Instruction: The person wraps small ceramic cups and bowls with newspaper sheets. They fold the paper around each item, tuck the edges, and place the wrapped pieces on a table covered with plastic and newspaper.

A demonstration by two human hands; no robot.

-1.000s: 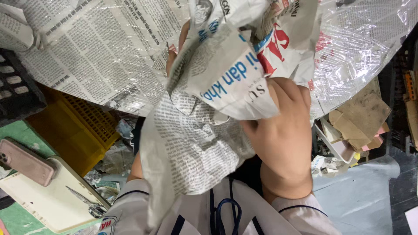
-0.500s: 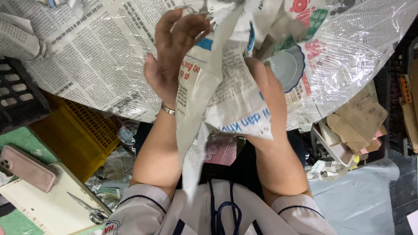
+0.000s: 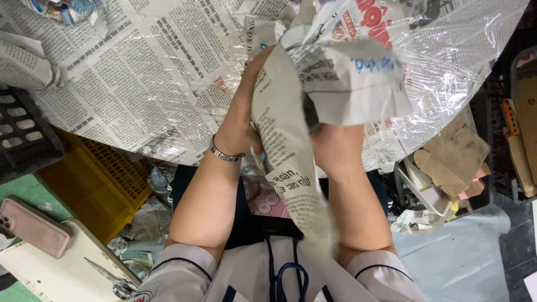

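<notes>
A crumpled sheet of newspaper (image 3: pixel 341 78) is bunched over something between my two hands, and a long strip of it hangs down towards my lap. My left hand (image 3: pixel 246 106), with a metal bracelet at the wrist, grips the bundle from the left. My right hand (image 3: pixel 330 145) is mostly hidden under the paper and holds the bundle from below. Both are above the edge of a table (image 3: pixel 128 84) covered with newspaper under clear plastic film.
A yellow plastic crate (image 3: pixel 92 179) stands under the table at the left. A pink phone (image 3: pixel 36 226) and scissors (image 3: pixel 109 277) lie on a cream surface at lower left. Cardboard scraps (image 3: pixel 453 156) and a tray are at the right.
The newspaper bundle has been turned and folded in tighter. My left hand has dropped from spread fingers above the paper to a grip on its side, and the hanging strip is narrower.
</notes>
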